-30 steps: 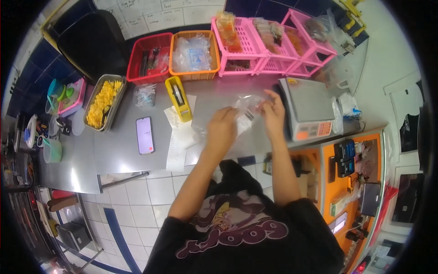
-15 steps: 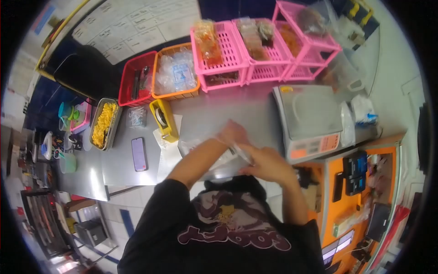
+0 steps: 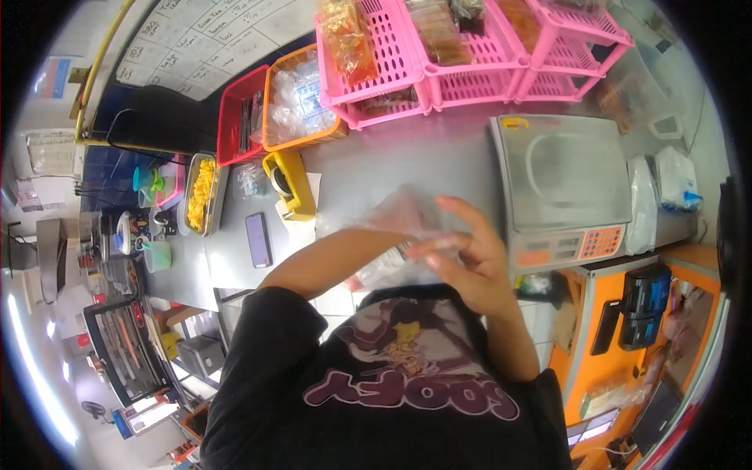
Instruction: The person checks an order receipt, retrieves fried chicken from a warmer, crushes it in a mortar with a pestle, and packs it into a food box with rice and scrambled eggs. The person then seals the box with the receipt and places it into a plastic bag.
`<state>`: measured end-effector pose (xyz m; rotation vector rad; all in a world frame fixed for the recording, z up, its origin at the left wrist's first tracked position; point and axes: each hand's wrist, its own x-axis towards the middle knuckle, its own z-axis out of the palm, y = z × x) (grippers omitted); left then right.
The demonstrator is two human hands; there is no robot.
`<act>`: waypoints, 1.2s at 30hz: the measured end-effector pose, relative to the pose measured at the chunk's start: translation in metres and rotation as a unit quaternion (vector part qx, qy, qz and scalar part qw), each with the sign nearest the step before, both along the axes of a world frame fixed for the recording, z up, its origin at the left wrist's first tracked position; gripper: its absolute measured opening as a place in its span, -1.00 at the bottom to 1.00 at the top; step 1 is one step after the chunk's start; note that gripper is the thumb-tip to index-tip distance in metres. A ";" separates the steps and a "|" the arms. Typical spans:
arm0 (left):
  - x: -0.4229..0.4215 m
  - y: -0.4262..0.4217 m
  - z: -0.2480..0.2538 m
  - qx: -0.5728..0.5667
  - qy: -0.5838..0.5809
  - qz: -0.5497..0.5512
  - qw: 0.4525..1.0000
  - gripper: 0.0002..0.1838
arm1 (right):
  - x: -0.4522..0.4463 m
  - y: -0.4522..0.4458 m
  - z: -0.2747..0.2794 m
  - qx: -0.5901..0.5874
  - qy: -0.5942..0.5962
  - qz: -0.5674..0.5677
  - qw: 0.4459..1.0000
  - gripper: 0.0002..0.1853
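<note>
My left hand (image 3: 409, 213) reaches across my front and is wrapped in thin clear plastic; its fingers are blurred behind the film. More of the crumpled clear plastic bag (image 3: 385, 270) hangs below my left wrist, with some white print showing. Beside that wrist, my right hand (image 3: 474, 262) has its index finger raised while its thumb and other fingers bend onto the plastic. A yellow tape dispenser (image 3: 294, 188) stands on the metal table (image 3: 392, 160) left of my hands. Right of them is a weighing scale (image 3: 568, 180).
Pink racks (image 3: 470, 74) with bagged food stand at the back, beside an orange basket (image 3: 305, 98) of plastic bags and a red basket (image 3: 241, 117). Left are a tray of yellow food (image 3: 202, 194), a phone (image 3: 258, 240) and a small clear tub (image 3: 249, 180).
My right hand has raised its index finger and spread its fingers beside my left wrist. The loose plastic has shifted around my left hand. The head view has tilted and moved.
</note>
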<state>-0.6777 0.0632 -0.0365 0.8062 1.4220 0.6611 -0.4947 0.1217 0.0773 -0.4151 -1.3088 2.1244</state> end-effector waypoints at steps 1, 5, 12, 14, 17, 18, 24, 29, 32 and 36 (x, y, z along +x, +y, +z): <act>0.012 0.021 0.061 -0.047 0.134 -0.076 0.987 -0.44 | 0.000 0.004 -0.007 0.053 0.003 -0.006 0.999 -0.37; -0.013 -0.021 0.047 0.012 0.411 -0.348 0.842 -0.40 | -0.001 0.005 0.000 -0.044 0.016 -0.006 0.999 -0.35; -0.069 -0.140 0.209 0.061 0.462 -0.397 0.790 -0.64 | -0.028 -0.004 0.004 -0.090 0.077 0.046 0.992 -0.28; -0.062 -0.153 0.212 0.182 0.503 -0.316 0.783 -0.73 | -0.060 -0.036 0.024 0.225 -0.118 0.147 0.956 -0.18; -0.058 -0.157 0.206 0.390 0.483 -0.180 0.763 -0.69 | -0.101 -0.089 0.016 0.373 -0.185 0.164 0.894 -0.13; -0.063 -0.164 0.195 0.431 0.450 -0.140 0.770 -0.68 | -0.110 -0.100 0.009 0.390 -0.208 0.152 0.884 -0.13; -0.067 -0.170 0.010 0.371 0.309 0.174 0.858 0.13 | -0.119 -0.143 0.016 0.166 -0.135 -0.019 0.977 -0.39; -0.037 -0.095 -0.032 0.347 0.055 0.115 0.929 -0.29 | -0.101 -0.139 0.041 0.564 -0.288 0.258 0.729 -0.32; -0.050 -0.088 -0.044 0.208 -0.317 0.308 0.873 -0.46 | -0.049 -0.074 0.036 0.387 -0.338 0.086 0.853 -0.06; -0.059 -0.089 -0.109 0.341 0.204 0.075 0.915 -0.54 | -0.056 -0.018 -0.089 0.564 -0.417 0.051 0.711 0.18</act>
